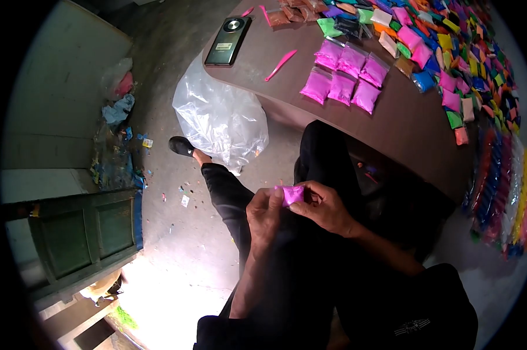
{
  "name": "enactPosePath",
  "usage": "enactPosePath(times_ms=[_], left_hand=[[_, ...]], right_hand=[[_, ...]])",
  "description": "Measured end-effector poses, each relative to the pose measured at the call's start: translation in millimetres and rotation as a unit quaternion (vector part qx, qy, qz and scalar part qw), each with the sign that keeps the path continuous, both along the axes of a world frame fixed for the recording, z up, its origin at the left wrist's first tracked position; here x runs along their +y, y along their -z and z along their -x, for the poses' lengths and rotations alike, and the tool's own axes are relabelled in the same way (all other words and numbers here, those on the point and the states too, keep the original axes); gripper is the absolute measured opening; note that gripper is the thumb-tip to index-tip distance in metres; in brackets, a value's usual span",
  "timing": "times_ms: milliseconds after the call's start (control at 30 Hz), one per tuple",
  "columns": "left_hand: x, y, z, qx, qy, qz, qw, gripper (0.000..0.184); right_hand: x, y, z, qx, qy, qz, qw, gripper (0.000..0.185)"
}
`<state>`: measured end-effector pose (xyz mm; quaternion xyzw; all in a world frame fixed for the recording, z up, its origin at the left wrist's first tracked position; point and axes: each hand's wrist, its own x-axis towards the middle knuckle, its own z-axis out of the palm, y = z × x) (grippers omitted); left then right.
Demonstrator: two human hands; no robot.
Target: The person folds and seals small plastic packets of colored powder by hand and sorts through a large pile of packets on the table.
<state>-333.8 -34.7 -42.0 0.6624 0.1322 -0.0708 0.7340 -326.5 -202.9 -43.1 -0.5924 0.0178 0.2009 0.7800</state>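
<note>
Two hands gripped one small, pillow-shaped, bright pink plastic packet [293,196], the left hand [263,216] pinching its left end and the right hand [326,209] its right, short of the brown tabletop's [403,125] near edge. Close to that edge lay six clear plastic bags of pink material [340,87] in two rows. Left of them lay a slim pink plastic knife [281,65]; a dark green rectangular phone [226,49] lay by the left corner. Small multicoloured plastic packets [445,42] crowded the right edge.
</note>
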Motion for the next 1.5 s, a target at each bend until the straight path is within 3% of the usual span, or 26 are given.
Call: enactPosePath(times_ms=[167, 233, 267, 333, 467, 533, 667, 833, 967, 1033, 1067, 1267, 1333, 1500], left_hand=[[0, -7, 0, 0.051, 0.003, 0.069, 0.996, 0.02], [-4, -11, -2, 0.037, 0.008, 0.113, 0.993, 0.015], [-3, -8, -1, 0.037, 0.008, 0.114, 0.993, 0.015], [2, 0, 1, 0.021, 0.033, 0.127, 0.991, 0.014], [8, 5, 3, 0.045, 0.027, 0.122, 0.991, 0.017], [8, 7, 4, 0.045, 0.02, 0.12, 0.992, 0.017], [-3, -2, 1, 0.03, 0.01, 0.136, 0.99, 0.014], [-2, -7, 1, 0.035, 0.046, 0.109, 0.992, 0.015], [-1, -2, 4, 0.011, 0.042, 0.097, 0.994, 0.015], [1, 7, 6, -0.004, 0.028, 0.086, 0.996, 0.013], [1, 7, 7, -0.003, 0.028, 0.086, 0.996, 0.013], [-6, -12, 2, 0.025, 0.008, 0.118, 0.993, 0.015], [-4, -9, 2, 0.018, 0.032, 0.106, 0.994, 0.015], [-1, 1, 5, 0.011, 0.022, 0.083, 0.996, 0.015]], right_hand=[[1, 2, 0, 0.011, 0.02, 0.021, 1.0, 0.024], [-2, 1, -3, -0.11, 0.007, 0.154, 0.982, 0.022], [-3, -1, -5, -0.11, 0.007, 0.155, 0.982, 0.022], [-6, -7, -9, -0.219, -0.017, 0.223, 0.95, 0.02], [-1, -17, -6, -0.134, 0.001, 0.176, 0.975, 0.019], [1, -15, -4, -0.011, 0.018, 0.052, 0.998, 0.019], [-4, -6, -3, -0.009, 0.016, 0.027, 0.999, 0.019], [-6, -3, -6, -0.132, 0.004, 0.147, 0.98, 0.02], [-2, -5, -5, -0.131, 0.014, 0.146, 0.981, 0.021], [2, -14, -3, 0.015, 0.037, 0.029, 0.999, 0.021], [1, -13, -3, 0.015, 0.037, 0.029, 0.999, 0.021], [-6, 5, -2, -0.046, -0.003, 0.076, 0.996, 0.02], [-6, 1, -4, -0.151, -0.013, 0.148, 0.977, 0.019], [-2, -9, -4, -0.151, -0.01, 0.153, 0.977, 0.019]])
